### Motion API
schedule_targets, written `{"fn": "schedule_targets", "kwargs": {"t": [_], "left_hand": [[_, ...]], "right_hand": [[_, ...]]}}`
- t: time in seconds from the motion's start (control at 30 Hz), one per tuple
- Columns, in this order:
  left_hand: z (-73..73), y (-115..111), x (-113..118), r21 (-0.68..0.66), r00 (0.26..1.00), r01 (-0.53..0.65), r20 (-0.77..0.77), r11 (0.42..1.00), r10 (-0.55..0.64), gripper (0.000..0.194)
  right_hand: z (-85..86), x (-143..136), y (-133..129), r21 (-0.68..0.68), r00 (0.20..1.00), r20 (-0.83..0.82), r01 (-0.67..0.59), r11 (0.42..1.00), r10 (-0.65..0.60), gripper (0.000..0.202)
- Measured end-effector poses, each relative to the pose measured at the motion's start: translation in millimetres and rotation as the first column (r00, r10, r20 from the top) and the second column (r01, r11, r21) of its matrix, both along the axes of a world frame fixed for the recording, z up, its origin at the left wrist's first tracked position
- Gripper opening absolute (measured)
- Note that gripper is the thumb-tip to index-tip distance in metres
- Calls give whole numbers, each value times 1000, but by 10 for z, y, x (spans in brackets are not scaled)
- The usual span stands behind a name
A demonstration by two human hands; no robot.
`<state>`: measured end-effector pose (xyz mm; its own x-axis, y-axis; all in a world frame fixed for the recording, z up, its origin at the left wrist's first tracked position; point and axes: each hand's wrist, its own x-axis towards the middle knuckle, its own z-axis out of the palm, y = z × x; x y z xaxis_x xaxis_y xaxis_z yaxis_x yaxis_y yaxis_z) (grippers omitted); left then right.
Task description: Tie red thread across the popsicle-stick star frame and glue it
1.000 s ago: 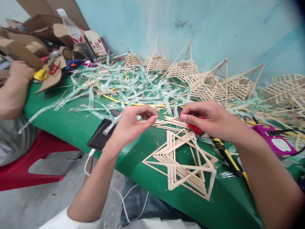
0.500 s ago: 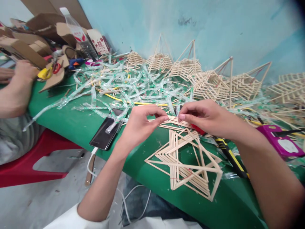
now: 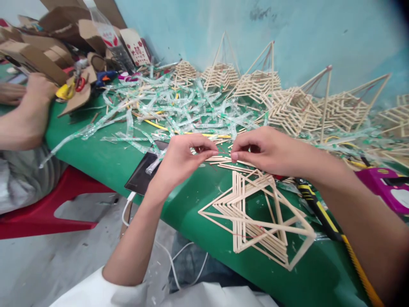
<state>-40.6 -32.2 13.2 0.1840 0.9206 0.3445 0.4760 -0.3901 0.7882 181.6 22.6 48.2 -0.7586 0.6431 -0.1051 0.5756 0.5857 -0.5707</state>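
My left hand and my right hand face each other over the table, thumb and forefinger of each pinched together. A thin red thread runs across the small gap between the fingertips. Loose thin wooden sticks lie on the table just below them. Closer to me rests a star-shaped frame of stacked wooden sticks, with red thread on its lower part. A yellow-and-black handled tool lies beside the frame, under my right forearm.
Clear and green tape strips cover the table's back. Several stick structures stand along the wall. At left are a phone with a white cable, scissors, a bottle and another person's arm. A purple device sits at right.
Both hands have shifted slightly left over the loose sticks, still pinched. The view has moved a little, so the table's contents sit differently in the picture. The star frame stays on the table.
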Motion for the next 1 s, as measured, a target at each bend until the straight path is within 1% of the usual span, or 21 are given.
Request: {"fn": "schedule_targets", "kwargs": {"t": [0.1, 0.17, 0.23, 0.37, 0.47, 0.63, 0.77, 0.87, 1.0], "left_hand": [[-109, 26, -116, -30, 984, -12, -179, 999, 7, 7], [-179, 53, -184, -78, 951, -39, -310, 996, 13, 10], [-228, 81, -251, -111, 924, -59, -381, 992, 13, 13], [-258, 81, -369, -143, 895, -71, -446, 987, 0, 13], [-272, -3, -414, -165, 867, -80, -498, 983, -13, 12], [-365, -191, -416, -186, 820, -94, -572, 978, -30, 13], [-427, -262, -431, -175, 778, -114, -628, 978, -22, 12], [-438, -276, -455, -169, 754, -119, -657, 979, -22, 13], [-418, -304, -469, -160, 742, -122, -670, 980, -16, 10]], "right_hand": [[-72, -134, 56, 0, 994, 86, -63, 998, 63, 24], [-115, -243, 81, 1, 980, 169, -109, 994, 107, 23], [-157, -351, 99, 22, 959, 251, -142, 990, 132, 23], [-253, -512, 129, 40, 921, 342, -213, 976, 187, 20], [-300, -576, 131, 20, 883, 405, -269, 963, 238, 21], [-297, -631, 77, -10, 806, 521, -321, 947, 279, 24], [-294, -660, 58, -24, 753, 590, -345, 938, 292, 24], [-278, -651, 95, -25, 737, 609, -352, 936, 293, 21], [-233, -603, 186, -3, 748, 603, -345, 939, 277, 20]]}}
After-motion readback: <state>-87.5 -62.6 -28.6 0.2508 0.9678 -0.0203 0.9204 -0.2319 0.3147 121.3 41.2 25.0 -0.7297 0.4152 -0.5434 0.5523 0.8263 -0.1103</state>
